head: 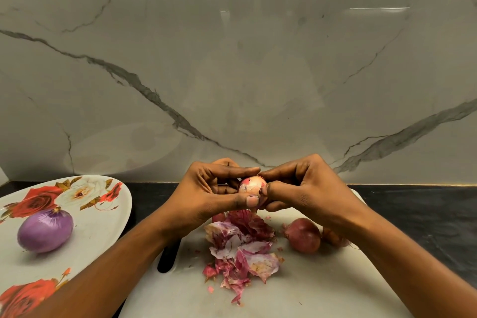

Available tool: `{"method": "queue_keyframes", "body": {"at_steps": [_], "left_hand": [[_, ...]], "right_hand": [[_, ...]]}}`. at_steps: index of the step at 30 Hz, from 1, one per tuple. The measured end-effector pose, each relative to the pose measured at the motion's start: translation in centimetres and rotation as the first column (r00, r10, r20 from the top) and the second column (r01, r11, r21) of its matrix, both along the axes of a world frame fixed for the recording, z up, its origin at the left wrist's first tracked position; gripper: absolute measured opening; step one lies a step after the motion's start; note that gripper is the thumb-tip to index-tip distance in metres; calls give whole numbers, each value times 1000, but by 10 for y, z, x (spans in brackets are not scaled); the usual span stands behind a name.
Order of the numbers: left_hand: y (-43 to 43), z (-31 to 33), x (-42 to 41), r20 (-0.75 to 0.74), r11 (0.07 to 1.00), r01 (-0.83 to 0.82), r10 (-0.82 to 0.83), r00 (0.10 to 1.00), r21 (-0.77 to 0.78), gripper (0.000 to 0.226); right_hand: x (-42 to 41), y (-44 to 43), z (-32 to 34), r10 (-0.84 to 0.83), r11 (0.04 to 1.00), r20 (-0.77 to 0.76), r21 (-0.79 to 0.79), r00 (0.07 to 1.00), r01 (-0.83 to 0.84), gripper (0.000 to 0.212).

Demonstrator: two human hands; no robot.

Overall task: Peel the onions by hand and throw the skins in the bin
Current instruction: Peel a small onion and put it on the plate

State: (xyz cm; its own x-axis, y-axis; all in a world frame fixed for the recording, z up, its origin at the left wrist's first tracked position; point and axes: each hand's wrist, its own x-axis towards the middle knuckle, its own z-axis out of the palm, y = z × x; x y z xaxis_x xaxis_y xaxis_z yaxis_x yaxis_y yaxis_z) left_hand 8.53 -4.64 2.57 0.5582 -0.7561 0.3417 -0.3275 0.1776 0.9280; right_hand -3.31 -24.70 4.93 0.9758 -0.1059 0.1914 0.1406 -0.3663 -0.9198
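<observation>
Above the cutting board [322, 289] my left hand [214, 188] curls round the small onion [251, 184], my right hand [302, 186] pinches its skin [260, 188], so I'd pull gently.

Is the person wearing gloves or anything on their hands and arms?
No gloves. The left hand and right hand are bare, with no rings, watch or bracelets that I can see. The left forearm and right forearm are bare too, no sleeves in view. The left thumbnail looks short and unpainted.
</observation>
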Motion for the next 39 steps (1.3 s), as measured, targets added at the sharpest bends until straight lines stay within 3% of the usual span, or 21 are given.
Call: {"method": "queue_keyframes", "body": {"at_steps": [8,12,15,18,20,24,31,39], "left_hand": [[1,1,2,-26,1000,-9,9,1000,17,46],[0,4,2,-57,998,-61,60,997,-14,45],[1,4,3,-72,995,-97,95,993,-20,48],[1,3,3,-41,992,-129,129,991,-10,50],[0,3,2,-35,989,-149,148,988,-3,51],[0,5,2,-44,977,-214,213,976,-19,53],[-3,5,1,43,958,-286,286,957,-7,51],[-3,4,0,13,965,-261,261,965,-10,53]], "right_hand": [[2,0,-1,-4,1000,8,-19,1000,4,21],[1,1,2,-20,995,15,99,1000,19,34],[2,1,3,14,988,34,152,999,-19,17],[2,0,-1,29,996,23,78,999,-31,42],[2,0,-2,5,999,41,38,999,-6,47],[2,-1,-2,-58,997,122,58,991,51,36],[-1,5,-8,-111,961,290,-211,951,177,25],[2,3,-9,-146,954,342,-200,928,224,17]]}}
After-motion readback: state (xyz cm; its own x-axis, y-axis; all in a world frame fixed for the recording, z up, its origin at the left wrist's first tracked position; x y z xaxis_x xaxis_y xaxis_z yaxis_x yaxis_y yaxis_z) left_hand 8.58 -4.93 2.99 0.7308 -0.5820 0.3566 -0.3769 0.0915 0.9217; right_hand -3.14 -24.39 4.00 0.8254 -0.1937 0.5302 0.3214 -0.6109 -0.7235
